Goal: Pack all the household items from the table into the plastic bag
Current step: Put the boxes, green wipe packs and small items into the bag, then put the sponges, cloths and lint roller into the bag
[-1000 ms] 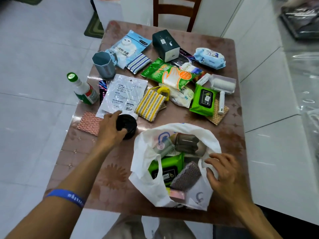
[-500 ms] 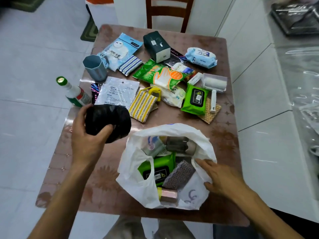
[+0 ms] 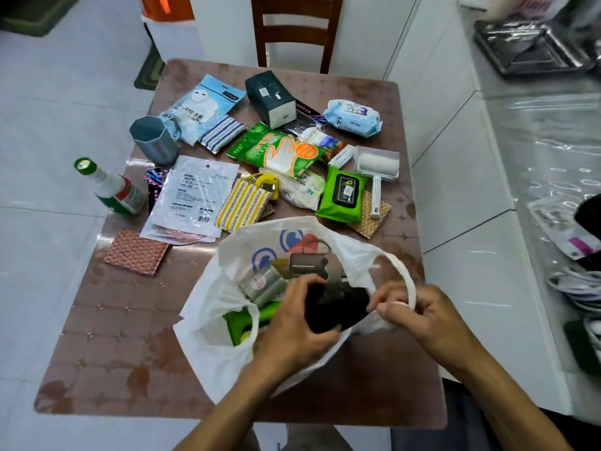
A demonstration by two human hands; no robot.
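The left hand (image 3: 294, 323) grips a black roll (image 3: 335, 307) inside the mouth of the bag (image 3: 208, 320), fingers curled round its near end; the right hand (image 3: 419, 315) pinches the bag's handle loop to hold the mouth wide. The roll looks light and a little soft, likely film wound tight, so it should give under a squeeze and not break; a grip round its girth suits it. The bag is thin, limp and slippery, and will sag unless its rim is held. The table (image 3: 130, 336) has a glossy brown patterned cover, probably slick; many items lie on its far half, among them a spray bottle (image 3: 113, 190), a grey cup (image 3: 154, 141) and a lint roller (image 3: 377, 170); a chair (image 3: 296, 30) stands beyond, on a pale tiled floor.
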